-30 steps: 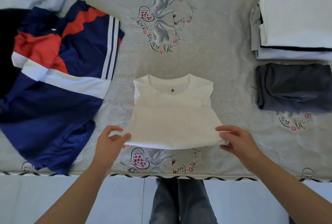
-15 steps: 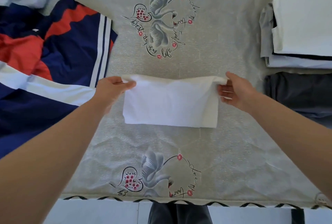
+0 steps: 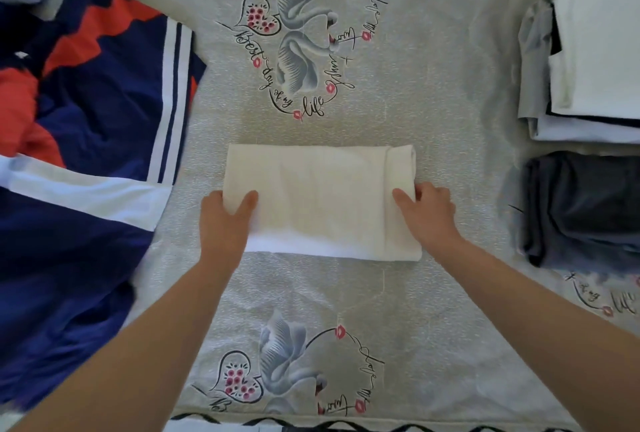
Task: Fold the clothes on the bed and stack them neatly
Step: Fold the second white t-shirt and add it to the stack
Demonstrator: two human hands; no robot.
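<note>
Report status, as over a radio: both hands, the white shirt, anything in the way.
Left hand and right hand grip the ends of the folded white shirt. Shirt flat on the bed. Nothing blocking; stack on the right.

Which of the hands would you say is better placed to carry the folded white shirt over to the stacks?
Probably the right hand: it grips the white shirt on the side facing the folded stacks; the left hand is farther.

Folded shirt (image 3: 322, 199) mid-bed, unfolded jacket (image 3: 86, 154) to its left, two folded stacks (image 3: 595, 61) to its right
</note>
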